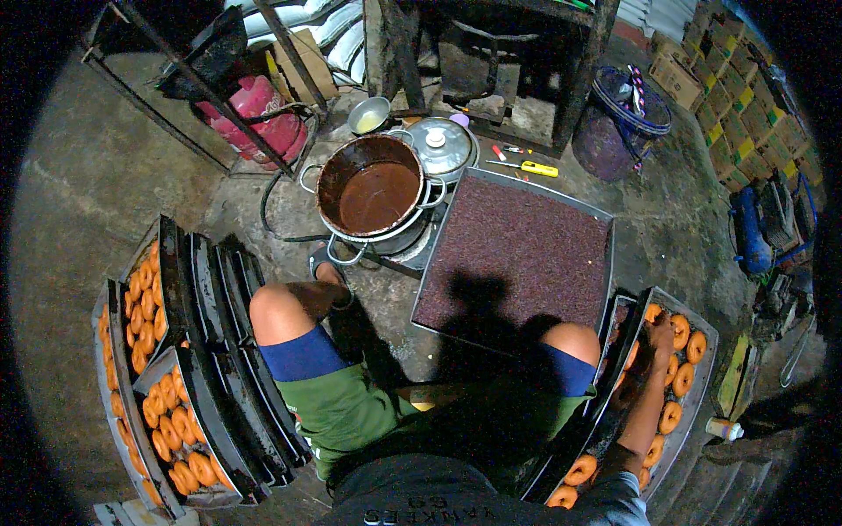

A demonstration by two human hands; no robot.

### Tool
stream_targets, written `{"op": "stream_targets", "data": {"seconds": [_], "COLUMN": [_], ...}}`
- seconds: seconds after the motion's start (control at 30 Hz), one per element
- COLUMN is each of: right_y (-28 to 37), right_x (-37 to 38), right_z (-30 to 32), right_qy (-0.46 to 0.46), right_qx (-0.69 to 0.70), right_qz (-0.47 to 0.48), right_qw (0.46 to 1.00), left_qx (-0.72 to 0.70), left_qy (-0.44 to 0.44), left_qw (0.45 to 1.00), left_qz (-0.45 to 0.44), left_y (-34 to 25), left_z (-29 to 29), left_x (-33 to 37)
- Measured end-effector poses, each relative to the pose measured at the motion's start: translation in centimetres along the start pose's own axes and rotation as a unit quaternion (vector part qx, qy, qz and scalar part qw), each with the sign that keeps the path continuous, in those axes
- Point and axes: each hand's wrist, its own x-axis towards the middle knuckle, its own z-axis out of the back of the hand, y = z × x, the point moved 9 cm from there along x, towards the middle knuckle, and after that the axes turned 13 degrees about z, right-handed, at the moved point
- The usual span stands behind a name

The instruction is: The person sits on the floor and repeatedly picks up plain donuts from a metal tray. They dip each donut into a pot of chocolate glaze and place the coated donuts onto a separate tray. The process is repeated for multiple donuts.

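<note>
My right hand (660, 340) reaches down into a metal tray (707, 349) of ring doughnuts beside my right knee. Its fingertips are at a doughnut (653, 313) near the tray's far end; the fingers are in shadow and mostly hidden, so their grip is unclear. Other doughnuts (684, 379) lie around the hand. My left hand is out of view. In front of me a pot of dark brown glaze (379, 197) stands on a gas burner (412, 252). To its right, a wide square tray (611, 230) holds dark brown sprinkles (517, 245).
Doughnut trays (180, 351) and dark trays (230, 307) stand tilted at the left. Behind the pot are a lidded pot (438, 145), a small bowl (369, 116) and a pink gas cylinder (259, 118). A yellow-handled tool (538, 168), purple bucket (605, 131) and stacked cartons (745, 114) lie beyond.
</note>
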Motion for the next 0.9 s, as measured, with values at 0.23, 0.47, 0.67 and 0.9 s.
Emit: {"op": "stream_targets", "data": {"seconds": [0.23, 0.47, 0.67, 0.9], "right_y": [2.0, 4.4, -0.8, -2.4], "right_x": [-0.5, -3.3, -5.2, -5.5], "right_z": [1.1, 4.4, 11.5, 8.3], "right_qy": [-0.029, 0.036, -0.197, -0.173], "right_qx": [0.055, 0.069, 0.036, 0.025], "right_qz": [0.017, -0.104, -0.183, -0.234], "right_qw": [0.998, 0.992, 0.962, 0.956], "left_qx": [0.047, 0.152, 0.191, -0.081], "left_qy": [-0.01, -0.099, -0.161, 0.02], "left_qw": [0.997, 0.958, 0.921, 0.853], "left_qz": [-0.057, -0.223, -0.3, -0.515], "left_y": [-5.9, -20.3, -28.5, -42.0], "left_z": [2.7, 10.2, 15.2, 7.1], "left_x": [-0.6, -7.5, -22.4, -29.4]}}
